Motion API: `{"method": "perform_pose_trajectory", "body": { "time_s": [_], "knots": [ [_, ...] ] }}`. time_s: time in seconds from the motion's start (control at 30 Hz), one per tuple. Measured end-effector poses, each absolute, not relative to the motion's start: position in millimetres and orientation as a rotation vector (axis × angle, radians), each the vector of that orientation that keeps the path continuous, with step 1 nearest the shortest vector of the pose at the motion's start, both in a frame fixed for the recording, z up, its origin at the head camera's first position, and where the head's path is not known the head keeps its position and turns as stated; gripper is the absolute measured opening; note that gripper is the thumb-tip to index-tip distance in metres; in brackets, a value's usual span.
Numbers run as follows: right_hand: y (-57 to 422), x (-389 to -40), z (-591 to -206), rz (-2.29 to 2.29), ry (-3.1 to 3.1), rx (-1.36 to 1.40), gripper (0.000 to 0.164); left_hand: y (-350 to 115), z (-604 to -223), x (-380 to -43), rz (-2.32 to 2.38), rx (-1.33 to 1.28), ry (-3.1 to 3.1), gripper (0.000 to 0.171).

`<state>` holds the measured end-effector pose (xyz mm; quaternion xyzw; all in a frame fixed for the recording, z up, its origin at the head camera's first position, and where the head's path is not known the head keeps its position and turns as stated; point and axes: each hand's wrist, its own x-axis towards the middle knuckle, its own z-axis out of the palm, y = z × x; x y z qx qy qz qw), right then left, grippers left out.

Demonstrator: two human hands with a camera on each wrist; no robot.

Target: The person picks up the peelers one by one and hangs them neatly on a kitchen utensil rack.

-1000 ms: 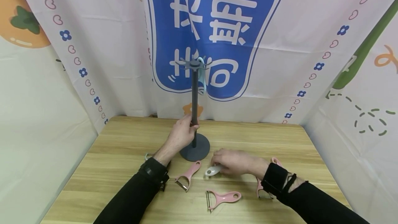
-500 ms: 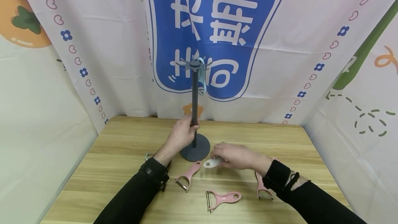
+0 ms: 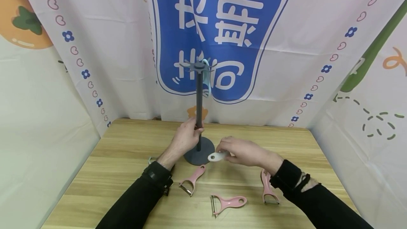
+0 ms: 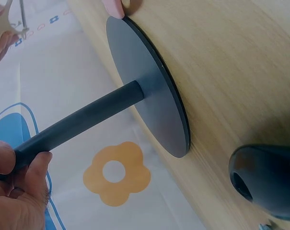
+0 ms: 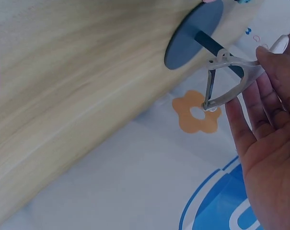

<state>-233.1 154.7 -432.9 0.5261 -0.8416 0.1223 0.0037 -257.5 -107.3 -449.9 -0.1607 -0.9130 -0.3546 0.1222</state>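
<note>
From my head camera, my left hand (image 3: 186, 138) is wrapped around the pole of the dark grey stand (image 3: 199, 116). The stand is upright on the wooden table (image 3: 127, 144), near the back. A light blue peeler (image 3: 206, 78) hangs from a hook at the top of the stand. My right hand (image 3: 243, 151) is up off the table, just to the right of the stand's round foot. Its fingers pinch a white peeler (image 3: 217, 157), and the handle end pokes out to the left. Three pink peelers lie on the table near me: one on the left (image 3: 192, 178), one in the middle (image 3: 228, 202), and one on the right (image 3: 267, 187) by my sleeve.

From my left wrist camera, my fingers (image 4: 20, 191) are curled tight around the stand's pole (image 4: 82, 125). The round foot (image 4: 149, 91) sits flat on the wood.

From my right wrist camera, my palm looks open and my fingers (image 5: 260, 96) are mostly straight, but the fingertips hold the white peeler (image 5: 228, 79). Its blade end points toward the stand's foot (image 5: 190, 36), and they are not touching.
</note>
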Motion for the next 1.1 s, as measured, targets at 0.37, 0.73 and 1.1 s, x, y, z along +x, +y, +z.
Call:
{"method": "perform_pose_trajectory", "body": {
  "time_s": [0.37,0.73,1.1],
  "knots": [
    [158,-241,-414,0.534,-2.639,1.595,0.031,-107,-452,-259,-1.037,-0.463,-2.667,0.006],
    [162,-247,-397,0.620,-2.602,1.497,0.032,-108,-452,-259,-1.051,-0.474,-2.659,0.005],
    [163,-251,-385,0.735,-2.529,1.380,0.036,-108,-452,-259,-1.044,-0.476,-2.662,0.005]
  ]
}}
